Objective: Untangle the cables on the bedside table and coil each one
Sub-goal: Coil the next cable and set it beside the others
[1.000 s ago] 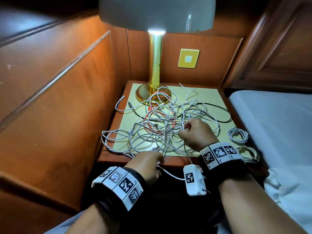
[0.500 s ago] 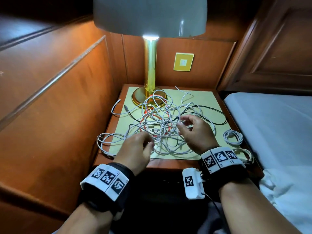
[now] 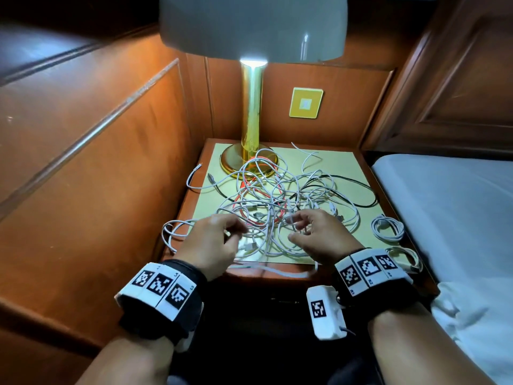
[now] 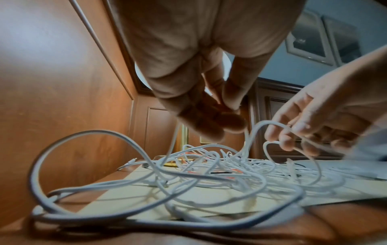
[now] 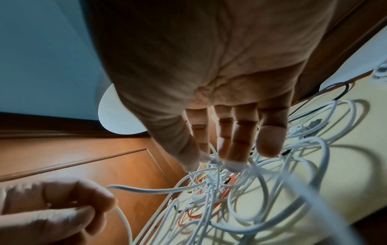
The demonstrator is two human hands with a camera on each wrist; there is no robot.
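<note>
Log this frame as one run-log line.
stage: untangling | left hand: pinching white cable | right hand: fingering tangle | coiled cables: beside tangle

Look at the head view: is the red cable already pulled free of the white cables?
No: the red cable lies woven through the white cables near the lamp base.

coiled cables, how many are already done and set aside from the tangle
2. One coiled white cable lies on the bedside table's right edge beside the tangle; the second coil sits just nearer, at the front right corner. The tangle may hide others.
</note>
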